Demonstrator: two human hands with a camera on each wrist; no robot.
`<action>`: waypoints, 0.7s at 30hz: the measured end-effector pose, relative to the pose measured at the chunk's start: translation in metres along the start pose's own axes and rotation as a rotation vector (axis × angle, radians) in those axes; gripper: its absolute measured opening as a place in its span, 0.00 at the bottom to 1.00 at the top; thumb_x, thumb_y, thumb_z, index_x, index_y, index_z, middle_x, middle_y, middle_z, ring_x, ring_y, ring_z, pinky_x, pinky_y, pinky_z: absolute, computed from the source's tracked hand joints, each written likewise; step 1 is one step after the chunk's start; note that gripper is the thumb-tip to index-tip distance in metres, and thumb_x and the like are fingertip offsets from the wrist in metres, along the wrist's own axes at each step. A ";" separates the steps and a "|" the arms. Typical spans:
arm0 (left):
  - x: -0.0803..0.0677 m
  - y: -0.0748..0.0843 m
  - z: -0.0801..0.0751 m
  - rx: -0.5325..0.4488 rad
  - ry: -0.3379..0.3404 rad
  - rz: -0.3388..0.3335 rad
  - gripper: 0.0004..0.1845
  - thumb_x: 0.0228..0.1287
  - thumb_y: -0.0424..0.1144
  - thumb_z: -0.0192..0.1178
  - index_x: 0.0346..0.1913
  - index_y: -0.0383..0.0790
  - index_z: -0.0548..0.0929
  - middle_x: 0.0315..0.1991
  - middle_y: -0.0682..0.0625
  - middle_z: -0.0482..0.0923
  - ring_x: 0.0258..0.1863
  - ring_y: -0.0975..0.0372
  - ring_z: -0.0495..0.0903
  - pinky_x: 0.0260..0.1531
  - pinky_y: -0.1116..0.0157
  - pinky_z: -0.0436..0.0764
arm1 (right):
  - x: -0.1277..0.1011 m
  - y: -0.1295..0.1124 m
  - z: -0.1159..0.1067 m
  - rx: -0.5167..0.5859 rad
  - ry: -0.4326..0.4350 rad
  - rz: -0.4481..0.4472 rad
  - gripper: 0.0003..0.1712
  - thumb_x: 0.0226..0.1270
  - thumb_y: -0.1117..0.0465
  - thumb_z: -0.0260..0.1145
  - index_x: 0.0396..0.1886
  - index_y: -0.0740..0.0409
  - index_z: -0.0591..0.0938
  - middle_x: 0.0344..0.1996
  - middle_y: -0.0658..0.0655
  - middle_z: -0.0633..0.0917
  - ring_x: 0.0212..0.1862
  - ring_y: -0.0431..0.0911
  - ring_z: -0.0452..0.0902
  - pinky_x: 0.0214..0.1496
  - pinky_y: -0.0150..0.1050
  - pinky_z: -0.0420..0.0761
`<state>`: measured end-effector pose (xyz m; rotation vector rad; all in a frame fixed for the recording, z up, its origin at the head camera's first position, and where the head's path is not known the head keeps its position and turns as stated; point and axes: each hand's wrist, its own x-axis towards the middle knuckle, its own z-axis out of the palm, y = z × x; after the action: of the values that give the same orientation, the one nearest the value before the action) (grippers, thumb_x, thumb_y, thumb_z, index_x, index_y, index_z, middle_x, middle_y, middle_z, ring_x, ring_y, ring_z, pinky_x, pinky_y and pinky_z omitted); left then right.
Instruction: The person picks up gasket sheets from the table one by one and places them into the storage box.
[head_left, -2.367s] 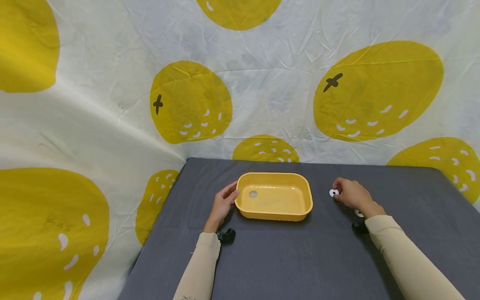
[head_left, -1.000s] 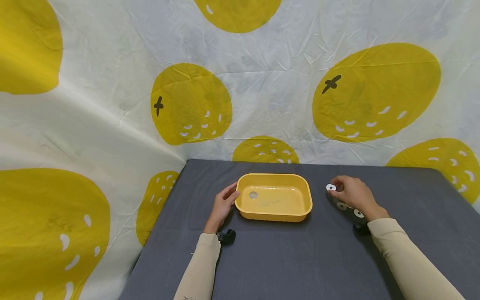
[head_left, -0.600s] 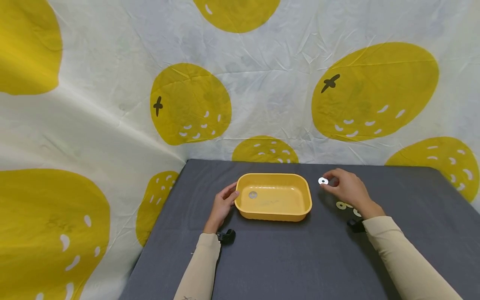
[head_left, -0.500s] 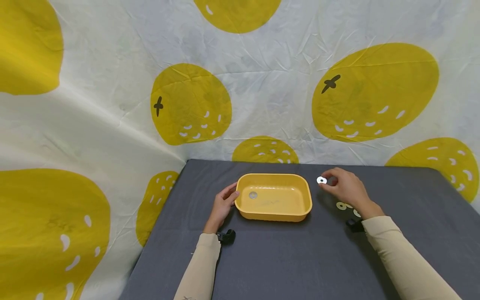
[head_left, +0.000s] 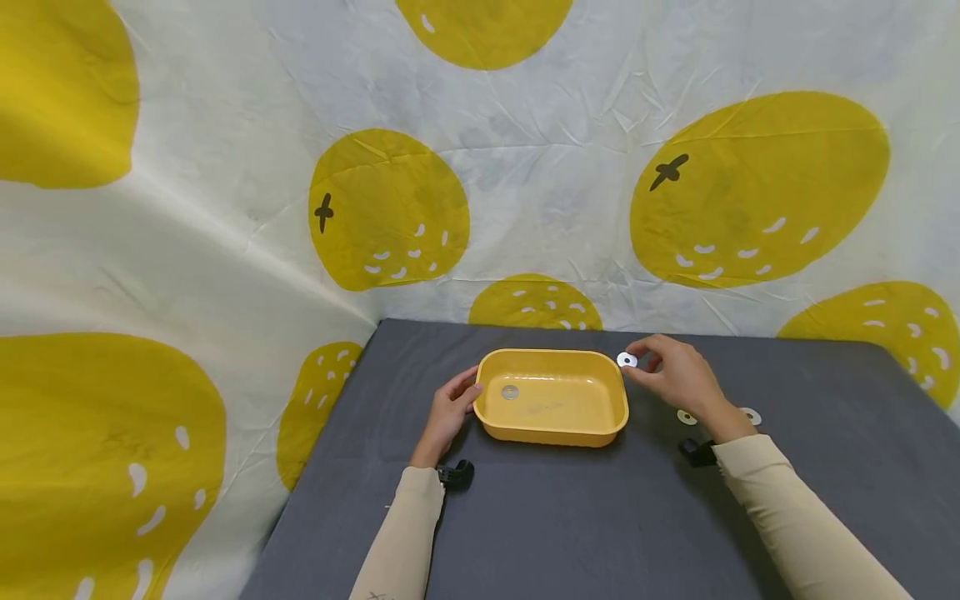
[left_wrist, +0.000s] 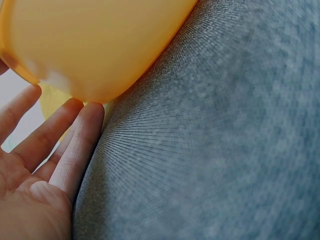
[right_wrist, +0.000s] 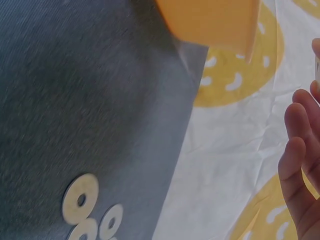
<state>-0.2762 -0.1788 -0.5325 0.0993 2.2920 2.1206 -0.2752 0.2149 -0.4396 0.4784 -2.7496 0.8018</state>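
Note:
A yellow plastic tray (head_left: 552,435) sits in the middle of the grey table (head_left: 600,525), with one grey washer (head_left: 510,392) lying inside it. My left hand (head_left: 452,407) rests against the tray's left end, its straight fingers (left_wrist: 75,145) touching the tray (left_wrist: 100,45) on its outer wall. My right hand (head_left: 670,375) pinches a white washer (head_left: 627,360) in the air just off the tray's far right corner. The right wrist view shows that hand's fingers (right_wrist: 295,150) and the tray's corner (right_wrist: 210,20).
Loose white washers (head_left: 686,417) lie on the table to the right of the tray, behind my right wrist, and show as a small cluster of washers (right_wrist: 80,199) in the right wrist view. A lemon-print cloth (head_left: 390,208) hangs behind the table and falls past its left edge.
My right hand has lifted the white washer off the table and carried it left, up to the tray's far right corner. The left hand has stayed at the tray.

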 end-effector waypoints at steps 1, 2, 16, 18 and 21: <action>0.001 -0.001 0.000 -0.004 -0.001 0.003 0.25 0.74 0.47 0.63 0.71 0.53 0.77 0.62 0.43 0.81 0.56 0.56 0.84 0.50 0.65 0.86 | 0.001 -0.002 0.000 0.005 -0.002 -0.004 0.19 0.64 0.51 0.75 0.51 0.55 0.87 0.38 0.58 0.86 0.35 0.47 0.80 0.30 0.39 0.74; 0.001 -0.001 0.000 -0.007 -0.001 0.005 0.25 0.74 0.46 0.63 0.71 0.53 0.77 0.62 0.43 0.81 0.56 0.57 0.84 0.50 0.65 0.86 | 0.002 -0.004 0.001 0.007 -0.003 -0.008 0.19 0.65 0.52 0.75 0.51 0.55 0.87 0.38 0.58 0.86 0.35 0.47 0.80 0.30 0.39 0.74; 0.000 -0.001 0.000 0.003 0.001 -0.006 0.24 0.75 0.46 0.62 0.70 0.54 0.77 0.64 0.42 0.80 0.61 0.49 0.82 0.51 0.62 0.86 | 0.015 -0.036 0.012 0.053 -0.013 -0.073 0.16 0.66 0.53 0.74 0.50 0.55 0.87 0.41 0.57 0.87 0.35 0.47 0.81 0.32 0.40 0.76; 0.000 -0.001 0.000 0.000 -0.005 -0.006 0.24 0.74 0.46 0.62 0.71 0.53 0.77 0.65 0.41 0.79 0.62 0.48 0.81 0.52 0.62 0.86 | 0.016 -0.039 0.014 0.056 -0.016 -0.078 0.16 0.66 0.54 0.74 0.49 0.55 0.87 0.42 0.57 0.88 0.36 0.47 0.81 0.32 0.40 0.77; 0.001 -0.002 0.000 -0.005 -0.006 -0.009 0.25 0.74 0.46 0.62 0.71 0.52 0.77 0.65 0.41 0.79 0.62 0.48 0.81 0.52 0.62 0.86 | 0.019 -0.043 0.017 0.052 -0.016 -0.087 0.15 0.65 0.54 0.75 0.49 0.54 0.87 0.42 0.57 0.88 0.36 0.48 0.82 0.33 0.40 0.77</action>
<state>-0.2777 -0.1787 -0.5346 0.0949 2.2800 2.1188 -0.2784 0.1667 -0.4267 0.6125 -2.7068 0.8528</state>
